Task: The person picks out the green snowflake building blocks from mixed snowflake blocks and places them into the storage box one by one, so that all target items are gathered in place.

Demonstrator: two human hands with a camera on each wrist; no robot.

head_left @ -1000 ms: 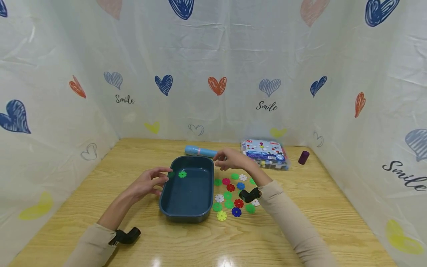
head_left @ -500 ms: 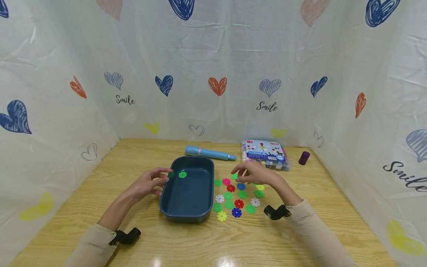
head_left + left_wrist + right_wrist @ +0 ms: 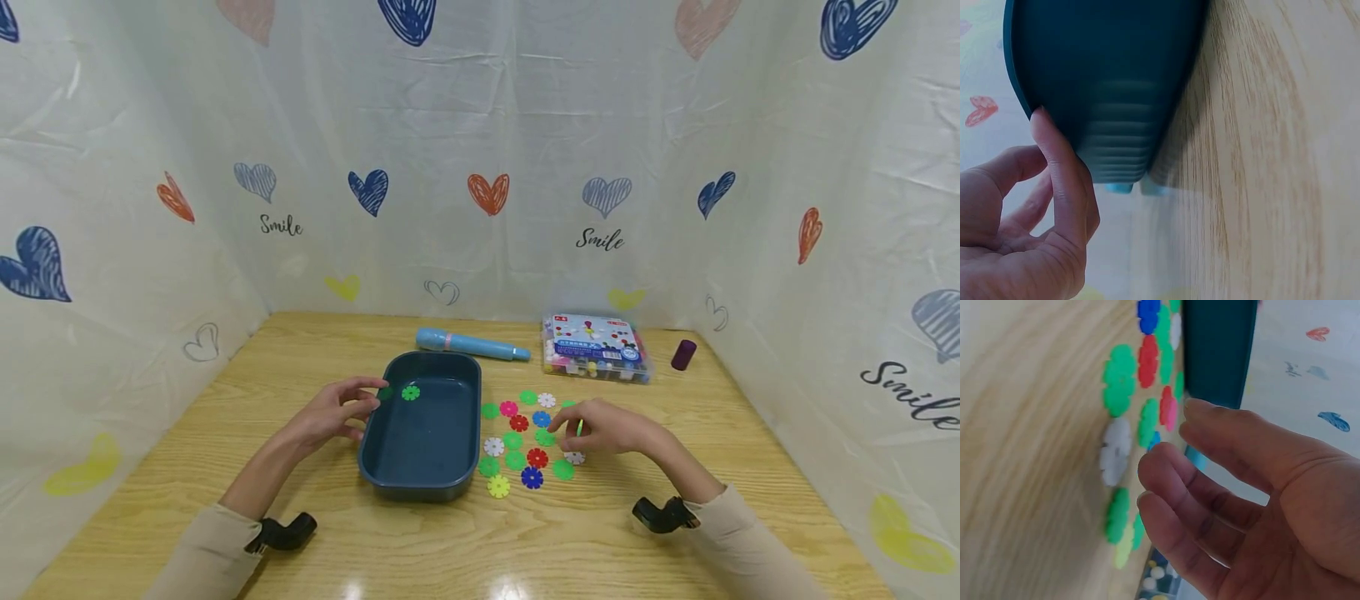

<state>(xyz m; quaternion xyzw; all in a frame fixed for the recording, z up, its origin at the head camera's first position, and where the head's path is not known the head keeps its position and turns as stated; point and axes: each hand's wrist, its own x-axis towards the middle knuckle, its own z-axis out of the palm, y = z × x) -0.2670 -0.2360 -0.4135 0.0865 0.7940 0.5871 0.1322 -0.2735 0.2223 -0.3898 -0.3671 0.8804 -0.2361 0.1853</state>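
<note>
I take this for a small curtained-off recording booth: my head view shows sheets (image 3: 435,100) printed with hearts (image 3: 488,193) and "Smile" hanging at nine, twelve and three o'clock, a wooden table (image 3: 420,542) at six, and wrist cameras (image 3: 285,532) at seven and five.

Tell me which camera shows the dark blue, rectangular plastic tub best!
The head view: the tub fits whole, inside included. The left wrist view shows only part of its rim and outer wall; the right wrist view, one piece.

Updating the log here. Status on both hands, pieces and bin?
Left hand touching rim of blue bin. Right hand empty, near flower-shaped pieces. Green piece inside bin. Right hand hides some pieces in head view.
</note>
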